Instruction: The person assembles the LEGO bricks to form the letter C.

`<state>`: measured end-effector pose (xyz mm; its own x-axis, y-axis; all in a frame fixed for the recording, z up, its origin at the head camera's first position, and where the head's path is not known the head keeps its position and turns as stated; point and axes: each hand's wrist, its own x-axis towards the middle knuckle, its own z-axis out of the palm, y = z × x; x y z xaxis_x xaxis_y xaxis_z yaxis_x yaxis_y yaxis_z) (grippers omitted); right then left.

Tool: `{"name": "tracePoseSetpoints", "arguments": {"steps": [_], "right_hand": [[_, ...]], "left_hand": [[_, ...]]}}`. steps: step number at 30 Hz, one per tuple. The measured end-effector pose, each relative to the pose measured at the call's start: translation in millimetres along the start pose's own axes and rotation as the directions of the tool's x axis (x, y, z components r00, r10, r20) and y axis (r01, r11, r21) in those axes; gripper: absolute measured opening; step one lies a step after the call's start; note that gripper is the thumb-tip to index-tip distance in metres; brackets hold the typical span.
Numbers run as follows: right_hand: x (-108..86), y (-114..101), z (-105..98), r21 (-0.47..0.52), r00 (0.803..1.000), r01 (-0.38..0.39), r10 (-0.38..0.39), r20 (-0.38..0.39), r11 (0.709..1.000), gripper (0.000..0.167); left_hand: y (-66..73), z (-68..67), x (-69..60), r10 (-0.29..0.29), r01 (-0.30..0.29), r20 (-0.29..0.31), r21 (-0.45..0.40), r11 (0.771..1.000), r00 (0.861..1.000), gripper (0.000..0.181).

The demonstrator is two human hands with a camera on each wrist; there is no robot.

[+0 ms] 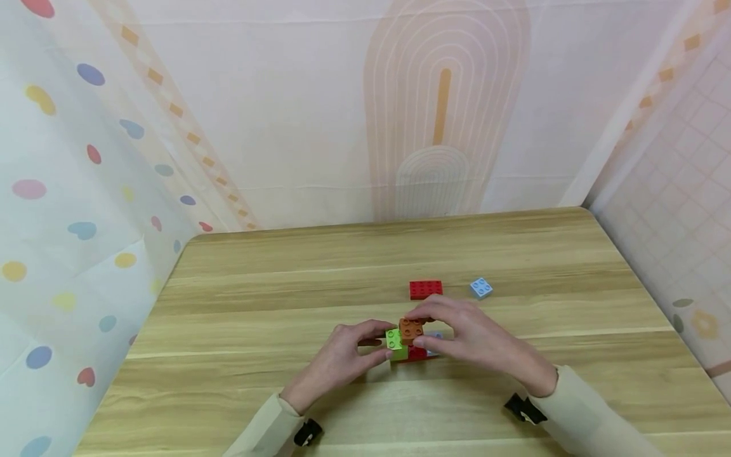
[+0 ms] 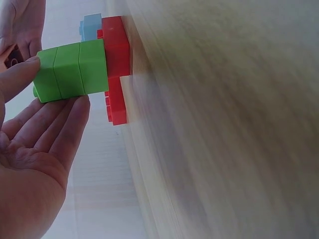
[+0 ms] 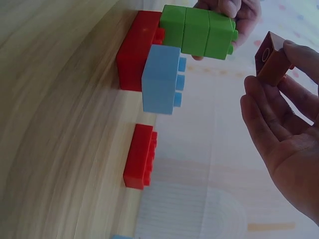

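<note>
A red base brick (image 3: 130, 59) carries a stack of green bricks (image 2: 72, 69) at one end and a light blue brick (image 3: 160, 82) at the other. My left hand (image 1: 342, 357) holds the green stack from the left, thumb on one side and fingers on the other. In my right hand (image 1: 476, 335) an orange-brown brick (image 3: 274, 57) is pinched between thumb and fingertips. It is held up near the stack's top, apart from it in the right wrist view. In the head view the orange-brown brick hides part of the red base.
Behind the hands, a loose red brick (image 1: 425, 290) lies on the wooden table (image 1: 274, 273). To its right sits a small light blue brick (image 1: 481, 288). A patterned cloth (image 1: 308, 114) hangs along the table's back edge.
</note>
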<state>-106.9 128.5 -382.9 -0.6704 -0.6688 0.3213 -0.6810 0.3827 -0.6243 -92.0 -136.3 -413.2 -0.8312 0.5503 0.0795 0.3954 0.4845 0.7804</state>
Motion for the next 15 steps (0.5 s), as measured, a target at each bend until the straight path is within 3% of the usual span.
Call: {"name": "tracePoseSetpoints", "arguments": {"steps": [15], "right_hand": [[8.0, 0.5, 13.1, 0.06, 1.0, 0.014, -0.015, 0.022, 0.998, 0.036]], "left_hand": [[-3.3, 1.5, -0.4, 0.03, -0.03, -0.001, -0.03, 0.999, 1.0, 0.037]]}}
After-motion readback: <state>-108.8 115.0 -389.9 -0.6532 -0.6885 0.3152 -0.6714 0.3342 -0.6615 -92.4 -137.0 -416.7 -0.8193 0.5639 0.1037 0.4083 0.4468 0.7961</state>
